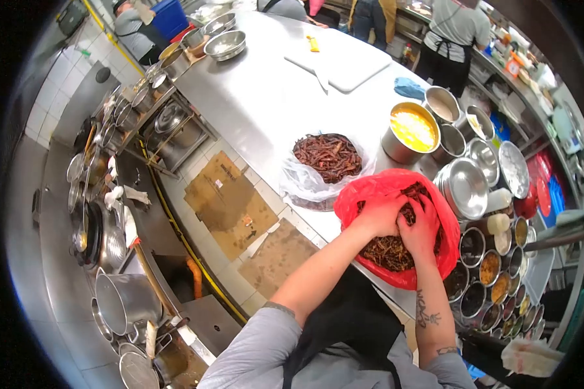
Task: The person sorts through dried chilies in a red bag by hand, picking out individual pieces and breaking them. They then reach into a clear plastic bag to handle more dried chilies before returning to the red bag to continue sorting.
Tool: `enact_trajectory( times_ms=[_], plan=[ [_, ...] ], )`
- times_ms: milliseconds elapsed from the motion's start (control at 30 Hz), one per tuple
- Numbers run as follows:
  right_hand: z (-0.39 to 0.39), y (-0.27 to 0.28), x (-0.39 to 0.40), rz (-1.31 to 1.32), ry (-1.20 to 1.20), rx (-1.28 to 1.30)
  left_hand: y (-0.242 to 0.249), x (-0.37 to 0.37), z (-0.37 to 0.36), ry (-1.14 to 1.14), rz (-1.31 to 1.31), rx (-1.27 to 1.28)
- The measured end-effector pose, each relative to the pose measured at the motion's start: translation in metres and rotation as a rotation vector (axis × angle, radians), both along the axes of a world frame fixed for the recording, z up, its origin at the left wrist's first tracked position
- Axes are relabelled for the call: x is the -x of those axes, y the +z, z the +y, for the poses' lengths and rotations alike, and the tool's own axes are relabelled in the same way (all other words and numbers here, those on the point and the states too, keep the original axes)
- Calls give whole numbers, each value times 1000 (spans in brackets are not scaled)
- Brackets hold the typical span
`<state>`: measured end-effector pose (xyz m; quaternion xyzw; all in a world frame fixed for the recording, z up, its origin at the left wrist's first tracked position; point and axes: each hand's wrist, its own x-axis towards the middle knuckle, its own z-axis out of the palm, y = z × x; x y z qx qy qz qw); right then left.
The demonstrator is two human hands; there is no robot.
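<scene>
Both my hands are inside a red plastic bag (pixel 441 249) full of dark, reddish-brown dried chillies (pixel 388 254). My left hand (pixel 377 215) has its fingers curled down among them. Beside it, my right hand (pixel 419 227) bends its fingers round some of the chillies, and the two hands nearly meet. Part of the fingertips is buried. Just beyond the red bag, a clear plastic bag (pixel 298 185) sits open with more dark red dried chillies (pixel 328 157), apparently in a metal bowl.
A deep pot (pixel 403 150) of yellow liquid stands behind the bag. To the right are stacked metal bowls (pixel 466 188) and several seasoning tins (pixel 490 267). A knife (pixel 321 79) lies by a white cutting board (pixel 350 68). Several people work at the far end; stoves and pots line the left.
</scene>
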<state>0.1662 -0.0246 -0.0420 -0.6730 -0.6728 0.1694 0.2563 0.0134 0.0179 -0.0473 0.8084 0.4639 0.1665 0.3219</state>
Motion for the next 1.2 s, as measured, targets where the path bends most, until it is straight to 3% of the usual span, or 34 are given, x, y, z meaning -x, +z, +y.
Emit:
enact_trajectory(
  times_ms=[833,1200],
  plan=[
    [-3,8,4,-46,-24,41,-5,1,-3,-22,-21,-47],
    [-3,17,9,116,-46,101,-6,-2,6,-19,-39,52]
  ],
)
